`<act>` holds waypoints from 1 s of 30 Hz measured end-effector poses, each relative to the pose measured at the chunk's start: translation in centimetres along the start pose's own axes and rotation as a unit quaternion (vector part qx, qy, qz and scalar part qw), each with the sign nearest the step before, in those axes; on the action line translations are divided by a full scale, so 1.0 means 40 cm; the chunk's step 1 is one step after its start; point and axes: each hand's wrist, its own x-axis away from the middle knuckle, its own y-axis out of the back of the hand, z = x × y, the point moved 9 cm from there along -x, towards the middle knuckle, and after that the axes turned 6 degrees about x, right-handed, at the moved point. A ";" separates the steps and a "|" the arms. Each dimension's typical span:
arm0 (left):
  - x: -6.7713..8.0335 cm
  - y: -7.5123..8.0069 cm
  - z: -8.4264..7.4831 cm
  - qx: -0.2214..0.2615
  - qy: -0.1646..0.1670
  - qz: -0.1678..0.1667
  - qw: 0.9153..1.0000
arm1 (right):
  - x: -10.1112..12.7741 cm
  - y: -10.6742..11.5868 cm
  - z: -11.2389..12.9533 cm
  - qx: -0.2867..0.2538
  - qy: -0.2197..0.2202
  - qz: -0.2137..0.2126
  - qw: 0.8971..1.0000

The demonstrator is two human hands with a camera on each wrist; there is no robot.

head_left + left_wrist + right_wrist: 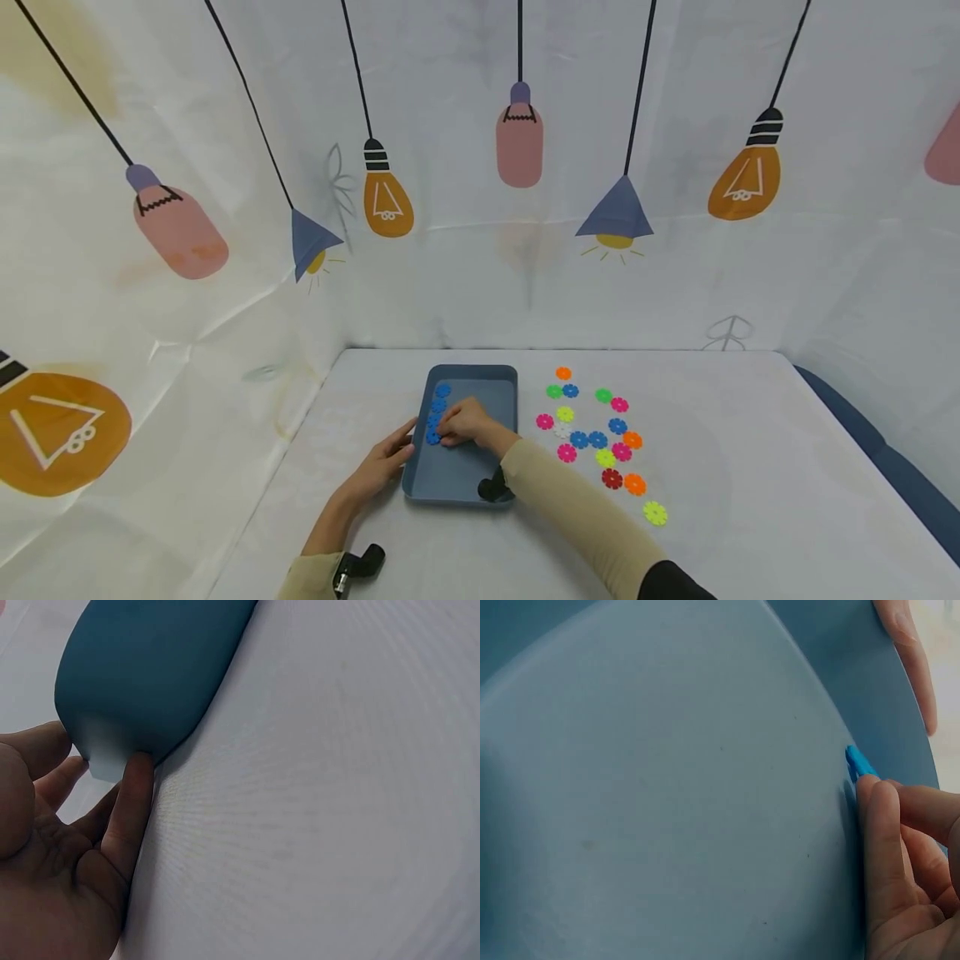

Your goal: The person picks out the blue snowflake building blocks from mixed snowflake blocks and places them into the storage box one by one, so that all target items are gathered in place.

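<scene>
In the head view a blue-grey tray [457, 487] lies on the table, with a column of several blue notched discs [443, 390] along its left side. My right hand [468, 421] reaches into the tray and pinches a blue notched disc [861, 761] low by the left wall; the fingertips cover part of it. At the tray's left edge my left hand [382, 462] rests with fairly straight fingers. The left wrist view shows that hand's fingertips [137, 769] against the outside of the tray wall [142, 682].
Right of the tray, notched discs in several colours lie scattered on the white table [720, 433], among them an orange disc [563, 373], a dark red disc [612, 478] and a yellow disc [655, 512]. A white sheet [450, 283] printed with lamps hangs behind.
</scene>
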 end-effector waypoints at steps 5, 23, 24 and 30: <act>0.000 -0.001 0.000 -0.002 0.001 -0.002 1.000 | 0.001 -0.001 -0.002 0.002 0.000 0.000 1.000; -0.006 0.003 0.007 0.001 0.009 -0.009 1.000 | 0.000 0.001 -0.002 0.005 0.001 0.003 1.000; -0.006 0.004 0.005 0.001 0.008 -0.010 1.000 | 0.000 0.001 -0.001 0.005 0.002 0.003 1.000; -0.003 0.001 0.001 -0.006 0.004 -0.005 1.000 | 0.005 -0.001 0.003 0.003 0.004 0.010 1.000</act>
